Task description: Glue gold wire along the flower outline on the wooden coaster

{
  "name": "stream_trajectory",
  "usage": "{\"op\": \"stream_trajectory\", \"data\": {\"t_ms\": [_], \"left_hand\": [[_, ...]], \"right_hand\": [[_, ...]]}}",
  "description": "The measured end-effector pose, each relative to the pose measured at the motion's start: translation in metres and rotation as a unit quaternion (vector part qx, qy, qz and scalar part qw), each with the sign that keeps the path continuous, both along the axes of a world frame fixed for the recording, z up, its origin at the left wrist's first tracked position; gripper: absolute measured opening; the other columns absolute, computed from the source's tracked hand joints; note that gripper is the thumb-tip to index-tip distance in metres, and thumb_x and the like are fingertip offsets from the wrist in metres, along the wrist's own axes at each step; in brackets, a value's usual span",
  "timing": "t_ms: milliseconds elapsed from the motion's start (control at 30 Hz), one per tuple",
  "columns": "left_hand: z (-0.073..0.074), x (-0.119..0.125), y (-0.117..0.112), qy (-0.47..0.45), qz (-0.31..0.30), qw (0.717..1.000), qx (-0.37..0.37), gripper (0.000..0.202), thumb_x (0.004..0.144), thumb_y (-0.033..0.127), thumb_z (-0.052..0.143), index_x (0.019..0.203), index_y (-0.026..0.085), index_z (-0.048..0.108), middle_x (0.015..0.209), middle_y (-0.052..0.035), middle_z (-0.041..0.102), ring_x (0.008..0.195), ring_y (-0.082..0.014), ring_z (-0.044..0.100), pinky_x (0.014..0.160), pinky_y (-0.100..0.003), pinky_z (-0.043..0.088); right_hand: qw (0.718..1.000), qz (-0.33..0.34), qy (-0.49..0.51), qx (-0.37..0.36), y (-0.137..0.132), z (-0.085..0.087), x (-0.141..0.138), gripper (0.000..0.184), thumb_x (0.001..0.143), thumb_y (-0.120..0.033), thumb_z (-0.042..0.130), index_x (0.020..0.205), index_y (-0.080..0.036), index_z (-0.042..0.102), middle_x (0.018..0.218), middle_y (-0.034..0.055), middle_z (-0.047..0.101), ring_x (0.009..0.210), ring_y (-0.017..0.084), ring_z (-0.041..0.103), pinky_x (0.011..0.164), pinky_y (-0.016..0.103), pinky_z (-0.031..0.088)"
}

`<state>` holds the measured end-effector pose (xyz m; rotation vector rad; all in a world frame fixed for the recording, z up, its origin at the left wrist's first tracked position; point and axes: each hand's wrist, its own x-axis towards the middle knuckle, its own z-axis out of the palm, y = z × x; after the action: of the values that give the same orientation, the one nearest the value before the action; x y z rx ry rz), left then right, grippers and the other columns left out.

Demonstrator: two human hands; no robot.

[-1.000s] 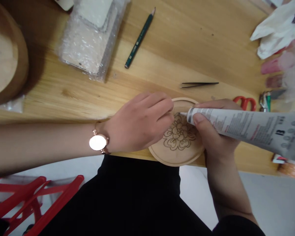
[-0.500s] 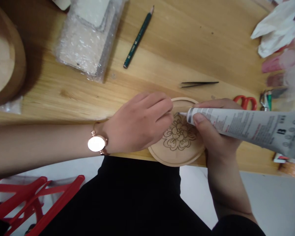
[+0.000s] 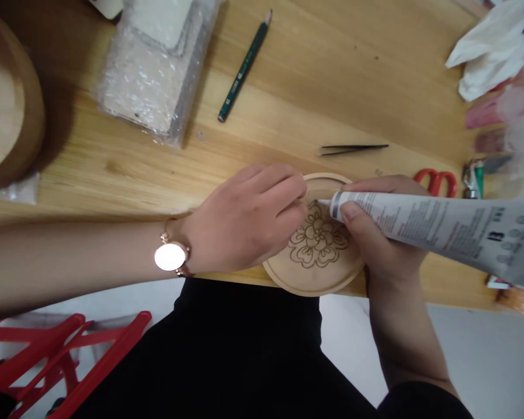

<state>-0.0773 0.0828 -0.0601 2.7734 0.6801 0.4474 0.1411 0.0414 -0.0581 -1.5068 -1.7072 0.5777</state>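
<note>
A round pale wooden board (image 3: 305,282) with a rim lies at the table's near edge, a dark-lined flower drawing (image 3: 318,235) on its face. My left hand (image 3: 255,218) rests over the board's left side, fingers curled and pressed together; their tips, and anything in them, are hidden. From the right, my right hand (image 3: 382,241) is closed around a white glue tube (image 3: 436,218) with printed text and a large B. The tube lies nearly level, its narrow nozzle (image 3: 324,202) pointing left at the flower's upper edge, close to my left fingers.
Black tweezers (image 3: 353,149) lie beyond the board, with red-handled scissors (image 3: 436,180) to their right. Farther left are a green pencil (image 3: 244,67), a bubble-wrapped package (image 3: 152,81) and a round wooden container (image 3: 32,110). White tissue (image 3: 491,55) sits at upper right. A red stool (image 3: 91,361) stands below.
The tube's nozzle has shifted very slightly left, and its far end has dipped a little. My left hand stays practically where it was on the board.
</note>
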Motion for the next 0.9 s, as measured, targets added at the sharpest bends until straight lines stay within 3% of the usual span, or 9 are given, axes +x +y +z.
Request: {"op": "stream_trajectory", "data": {"t_ms": [167, 567, 700, 900], "left_hand": [[0.0000, 0.0004, 0.0004, 0.009, 0.000, 1.000, -0.006, 0.023, 0.095, 0.024, 0.044, 0.098, 0.012, 0.063, 0.103, -0.0078, 0.063, 0.106, -0.0257, 0.059, 0.082, -0.041, 0.055], [0.0004, 0.0003, 0.0000, 0.009, 0.004, 1.000, -0.005, 0.024, 0.095, 0.022, 0.042, 0.099, 0.013, 0.064, 0.103, -0.0083, 0.064, 0.104, -0.0259, 0.059, 0.078, -0.042, 0.054], [0.0006, 0.0001, -0.0002, 0.008, 0.002, 1.000, -0.009, 0.024, 0.095, 0.022, 0.042, 0.101, 0.012, 0.064, 0.105, -0.0088, 0.064, 0.106, -0.0262, 0.058, 0.080, -0.042, 0.054], [0.0023, 0.0003, -0.0005, 0.015, 0.003, 1.000, 0.004, 0.023, 0.094, 0.023, 0.044, 0.100, 0.013, 0.063, 0.104, -0.0078, 0.064, 0.104, -0.0256, 0.059, 0.078, -0.040, 0.054]], "right_hand": [[1.000, -0.017, 0.007, 0.003, -0.0002, -0.0012, 0.0019, 0.009, 0.079, -0.026, 0.068, 0.087, -0.029, 0.067, 0.084, -0.0026, 0.066, 0.079, 0.017, 0.063, 0.075, 0.037, 0.053], [0.999, 0.001, 0.030, 0.013, 0.0014, -0.0008, 0.0019, 0.011, 0.078, -0.021, 0.069, 0.087, -0.027, 0.066, 0.081, -0.0031, 0.066, 0.073, 0.014, 0.062, 0.067, 0.032, 0.052], [1.000, 0.009, 0.011, 0.002, 0.0014, -0.0005, 0.0015, 0.011, 0.079, -0.022, 0.068, 0.088, -0.028, 0.067, 0.086, -0.0023, 0.066, 0.078, 0.016, 0.064, 0.074, 0.034, 0.053], [1.000, -0.017, 0.021, 0.005, -0.0003, 0.0006, 0.0002, 0.013, 0.077, -0.022, 0.070, 0.086, -0.031, 0.069, 0.083, -0.0033, 0.066, 0.075, 0.018, 0.063, 0.072, 0.037, 0.053]]}}
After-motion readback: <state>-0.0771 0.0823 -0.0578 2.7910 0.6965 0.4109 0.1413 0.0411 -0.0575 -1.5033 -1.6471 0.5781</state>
